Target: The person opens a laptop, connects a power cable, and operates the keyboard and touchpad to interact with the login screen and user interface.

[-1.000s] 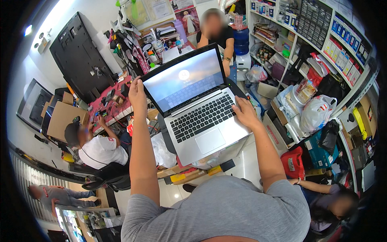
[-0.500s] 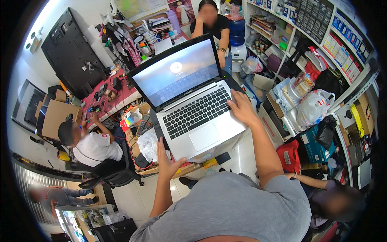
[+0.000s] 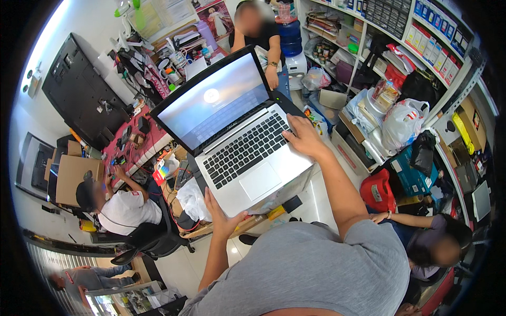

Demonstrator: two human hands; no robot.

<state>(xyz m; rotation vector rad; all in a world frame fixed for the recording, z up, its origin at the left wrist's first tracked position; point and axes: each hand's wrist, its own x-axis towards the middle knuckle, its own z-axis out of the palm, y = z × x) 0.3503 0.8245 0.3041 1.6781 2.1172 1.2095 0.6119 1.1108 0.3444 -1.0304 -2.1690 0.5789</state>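
Note:
An open silver laptop (image 3: 260, 180) with black keys sits tilted in front of me, its lit screen (image 3: 213, 100) showing a blue-and-white picture with a round icon. My right hand (image 3: 307, 138) grips its right edge, thumb on top beside the keys and the other fingers partly hidden. At the near left corner, my left hand (image 3: 224, 215) cups the laptop, fingers along the left side and thumb at the front edge. Under and behind the laptop is a dark flat surface, mostly covered by it. A crumpled white plastic bag (image 3: 193, 200) lies left of my left hand.
A person (image 3: 258, 37) sits across from me. Another in a white shirt (image 3: 126, 211) works at the red-covered bench (image 3: 150, 138) on the left. Someone sits at lower right beside a red bag (image 3: 377, 192). Packed shelves (image 3: 363, 47) line the right side.
The view has shifted slightly, so most of the scene sits a little differently in it. Both hands stay at the same places on the laptop. The person at lower right has raised their head.

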